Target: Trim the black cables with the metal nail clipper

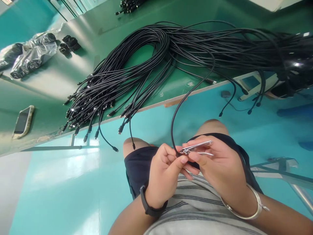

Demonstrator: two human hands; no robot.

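Cable end (177, 154) pinched in left hand (163, 173), nail clippers (199, 147) gripped in right hand (221, 164), off the table's near edge (151, 103): likely trimming; next squeeze needs steadiness.

Around where my hands meet, I have open room over the floor (73, 182) at eight to nine o'clock, past my left thigh (138, 171). At eleven a gap lies between my knees and the table (176, 86). Beyond it the heap (110, 76) blocks ten to twelve, ends overhanging. The held cable (171, 127) arcs across twelve. Loose ends (221, 114) dangle at one to two; a stand (283, 166) bars three, my shirt (190, 202) six.
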